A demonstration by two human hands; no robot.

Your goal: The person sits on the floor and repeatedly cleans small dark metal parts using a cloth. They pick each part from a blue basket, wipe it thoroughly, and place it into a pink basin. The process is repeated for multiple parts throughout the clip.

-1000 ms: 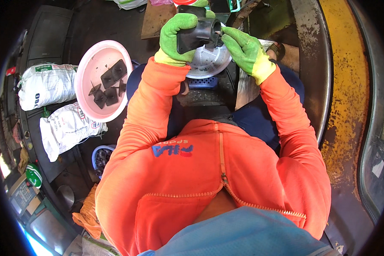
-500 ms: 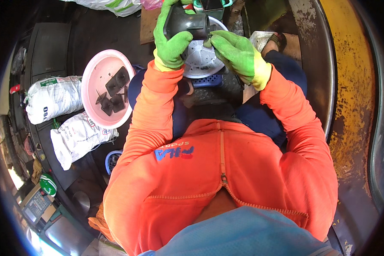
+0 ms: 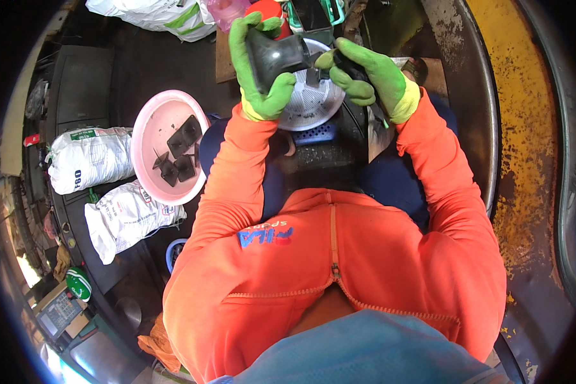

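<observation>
In my green-gloved left hand (image 3: 260, 77) is a black plastic fitting (image 3: 280, 57), with a wide flange at the palm and a short tube toward the right. My right hand (image 3: 376, 73), in a matching glove, is closed around a dark, slim object (image 3: 349, 66), mostly hidden by the fingers. Its kind cannot be made out. A small dark flap (image 3: 313, 77) shows at the tube's end, between the two hands. Beneath them sits a white perforated basket (image 3: 307, 105) with small dark scraps in it.
At the left a pink basin (image 3: 148, 163) holds several black fittings (image 3: 185, 134). White printed sacks (image 3: 93, 157) lie beside it. Behind the basket stand a red container (image 3: 267, 9) and a green-rimmed box (image 3: 335, 11). A rusty yellow machine panel (image 3: 525, 147) rises at the right.
The right hand has drawn back slightly from the tube's end and turned, with the dark object now showing in its fingers. The left hand still holds the fitting, its flange tilted a little differently.
</observation>
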